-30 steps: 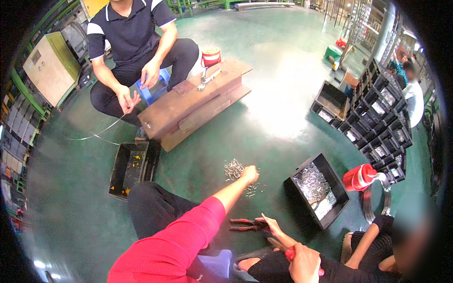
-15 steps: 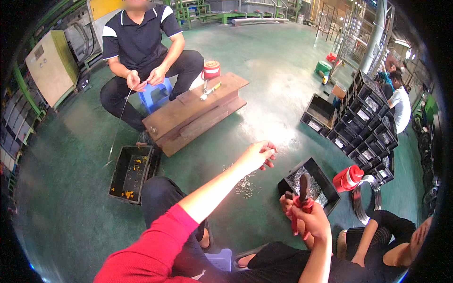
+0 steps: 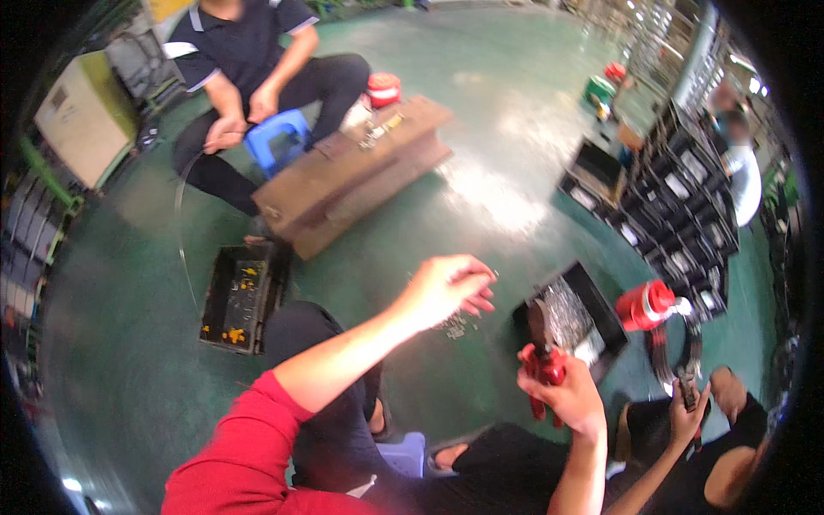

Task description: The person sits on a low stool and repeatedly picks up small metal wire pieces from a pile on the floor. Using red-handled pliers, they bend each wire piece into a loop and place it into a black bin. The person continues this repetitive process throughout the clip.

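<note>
My left hand (image 3: 455,286), on the red-sleeved arm, hovers over the floor with thumb and fingertips drawn together. A tiny speck shows at its fingertips, too small and blurred to name. Below it lies a scatter of small metal pieces (image 3: 457,329) on the green floor, partly hidden by the hand. My right hand (image 3: 571,396) is wrapped around the red handles of the pliers (image 3: 538,326), whose dark jaws point up and away. Just beyond the jaws stands a black bin (image 3: 603,302) holding a heap of shiny metal pieces (image 3: 564,316).
Ahead lies a rusty steel beam (image 3: 343,176); a person sits behind it with a long thin wire (image 3: 178,223). A black crate (image 3: 225,300) with yellow bits stands left. A red container (image 3: 642,305), stacked black bins (image 3: 678,197) and another person's hand (image 3: 687,416) holding a tool are right.
My left hand has shifted slightly left; the pliers have moved a little left and down. The person at right has brought a tool into view. The seated person's hands have parted.
</note>
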Tool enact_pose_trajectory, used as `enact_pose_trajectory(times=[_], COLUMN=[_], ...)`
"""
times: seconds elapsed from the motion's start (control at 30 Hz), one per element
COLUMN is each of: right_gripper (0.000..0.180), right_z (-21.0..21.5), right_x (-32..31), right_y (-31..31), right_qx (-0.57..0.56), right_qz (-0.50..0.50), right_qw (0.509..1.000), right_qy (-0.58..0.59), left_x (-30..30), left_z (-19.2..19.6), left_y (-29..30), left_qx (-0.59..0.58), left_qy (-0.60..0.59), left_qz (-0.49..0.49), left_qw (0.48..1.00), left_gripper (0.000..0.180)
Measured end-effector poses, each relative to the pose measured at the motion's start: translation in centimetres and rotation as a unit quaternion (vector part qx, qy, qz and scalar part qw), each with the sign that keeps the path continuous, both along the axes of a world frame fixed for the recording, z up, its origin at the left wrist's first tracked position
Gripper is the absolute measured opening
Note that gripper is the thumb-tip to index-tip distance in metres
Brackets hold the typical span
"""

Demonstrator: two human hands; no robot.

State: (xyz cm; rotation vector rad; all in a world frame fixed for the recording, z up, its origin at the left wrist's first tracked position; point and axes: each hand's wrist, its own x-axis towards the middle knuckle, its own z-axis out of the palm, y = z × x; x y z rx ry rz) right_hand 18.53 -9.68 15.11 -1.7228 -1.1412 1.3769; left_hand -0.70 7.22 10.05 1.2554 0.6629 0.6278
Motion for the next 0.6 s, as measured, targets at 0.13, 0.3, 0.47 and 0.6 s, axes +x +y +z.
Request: enact_pose_trajectory(times=[0.13, 0.3, 0.47, 0.6], right_gripper=[0.020, 0.025, 0.029, 0.031], right_z=[-0.7, -1.6, -2.0, -2.2], right_x=[-0.3, -0.1, -0.6, -0.9], right_y=[0.4, 0.8, 0.4, 0.2], right_qx=[-0.012, -0.010, -0.003, 0.000], right_qz=[-0.031, 0.003, 0.028, 0.029], right_qw=[0.999, 0.994, 0.999, 0.999], right_qy=[-0.034, -0.109, -0.037, -0.040], left_x=[-0.2, 0.0, -0.2, -0.7], left_z=[0.4, 1.2, 1.8, 2.1], left_y=[-0.6, -1.5, -2.0, -2.3], left_qx=[0.081, 0.200, 0.080, -0.054], left_qy=[0.054, 0.041, 0.002, -0.001], left_qz=[0.025, 0.039, -0.026, -0.090], left_qw=[0.995, 0.978, 0.996, 0.994], left_gripper=[0.018, 0.017, 0.023, 0.026])
